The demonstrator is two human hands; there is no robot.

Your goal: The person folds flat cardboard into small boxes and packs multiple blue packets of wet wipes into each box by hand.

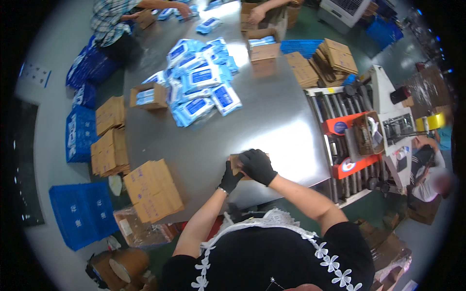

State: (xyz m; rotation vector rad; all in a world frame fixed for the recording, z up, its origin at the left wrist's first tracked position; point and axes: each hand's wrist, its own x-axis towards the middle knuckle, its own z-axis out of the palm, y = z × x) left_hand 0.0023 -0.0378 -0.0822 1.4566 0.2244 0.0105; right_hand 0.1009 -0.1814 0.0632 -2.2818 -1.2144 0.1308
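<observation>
Both of my hands wear black gloves and meet over a small brown cardboard box [235, 162] at the near edge of the metal table. Thumb up, my left hand [230, 178] grips the box's left side. My right hand [257, 166] lies across its top with the fingers bent, covering most of it. How far the flaps are folded is hidden. Farther up the table is a heap of blue-and-white wipes packs [199, 77]. Beside the heap, an open carton [148, 95] holds several packs.
Flat cardboard stacks [153, 190] lean at the table's left edge, near blue crates [82, 213]. On the right stands a roller conveyor [340, 145] with a carton-sealing machine [388, 121]. Co-workers' hands [256, 15] are at the far end, near another open carton [262, 42].
</observation>
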